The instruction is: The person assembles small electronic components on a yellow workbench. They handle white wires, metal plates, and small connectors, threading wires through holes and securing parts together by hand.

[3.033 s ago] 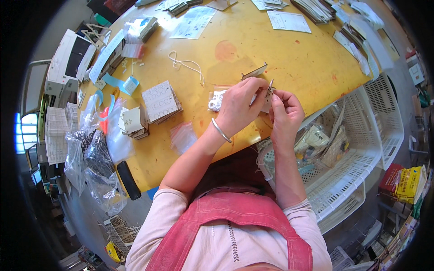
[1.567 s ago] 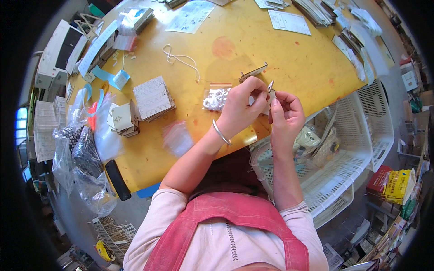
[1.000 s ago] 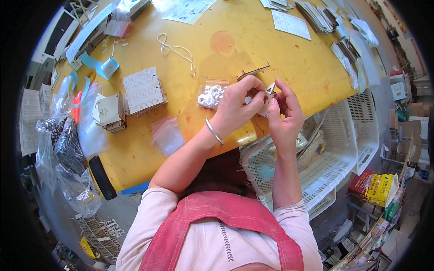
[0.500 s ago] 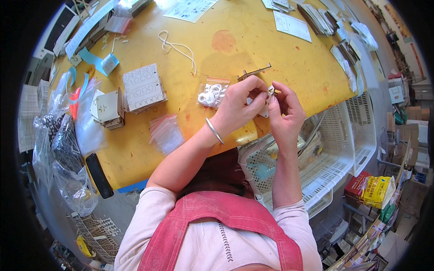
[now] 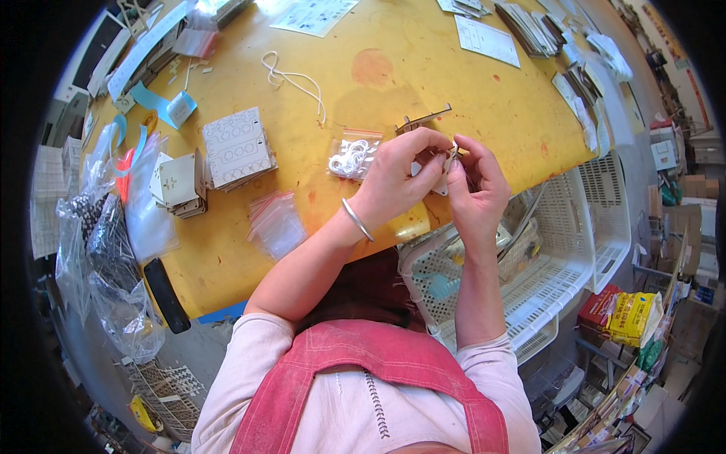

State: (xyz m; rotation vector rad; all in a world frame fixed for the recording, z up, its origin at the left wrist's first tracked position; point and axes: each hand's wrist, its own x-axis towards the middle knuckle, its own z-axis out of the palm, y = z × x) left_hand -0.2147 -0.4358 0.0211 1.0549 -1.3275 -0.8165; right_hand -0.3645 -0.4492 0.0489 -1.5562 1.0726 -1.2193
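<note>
Close together near the table's front edge, my hands are both closed. My left hand [image 5: 404, 168], with a silver bangle at its wrist, pinches thumb against fingers. Beside it, my right hand [image 5: 479, 181] has its thumb and fingers bent round the same spot. A small pale wooden piece [image 5: 452, 154] shows between the fingertips; its shape is mostly hidden. Just beyond the left knuckles is a brown slotted wooden strip [image 5: 425, 119], partly covered by the hand. A clear zip bag of white cord [image 5: 352, 157] lies left of my left hand.
To the left stand a stack of square printed wooden boards [image 5: 240, 147] and a smaller wooden stack [image 5: 181, 180]. Empty zip bags [image 5: 278, 223] lie near the front edge. A white cord [image 5: 299, 82] lies farther back. White plastic crates [image 5: 556, 272] stand below the right edge.
My hands stay almost in place, with the fingertips shifting slightly around the small wooden piece. Slightly more of the piece shows between them. The whole view has shifted a little.
</note>
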